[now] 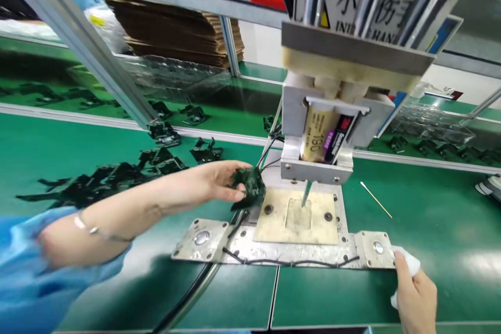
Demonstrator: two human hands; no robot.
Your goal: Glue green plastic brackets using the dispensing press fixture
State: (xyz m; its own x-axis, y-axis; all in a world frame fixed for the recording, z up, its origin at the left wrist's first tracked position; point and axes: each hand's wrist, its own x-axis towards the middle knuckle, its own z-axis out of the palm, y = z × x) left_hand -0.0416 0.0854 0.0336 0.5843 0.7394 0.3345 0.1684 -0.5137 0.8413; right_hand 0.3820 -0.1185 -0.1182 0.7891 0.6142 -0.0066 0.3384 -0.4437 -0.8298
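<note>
My left hand [230,182] is closed on a black plastic part [250,188], held just left of the cream fixture plate [270,229]. That plate has a shallow square recess, and a thin nozzle [307,193] points down over it from a dispensing press [317,167] holding a two-part glue cartridge [321,135]. At the right end of the metal base [250,242], my right hand [417,292] is closed around a white wipe [409,261]. Its thumb is close to the right button plate [376,249]. How the left fingers grip the part's far side is hidden.
A heap of black plastic parts [113,180] lies on the green table at left. More parts stand along the belt behind the rail. A cotton swab [376,200] lies right of the press. A dark hose [191,287] crosses the front; stacked cardboard [168,31] sits behind.
</note>
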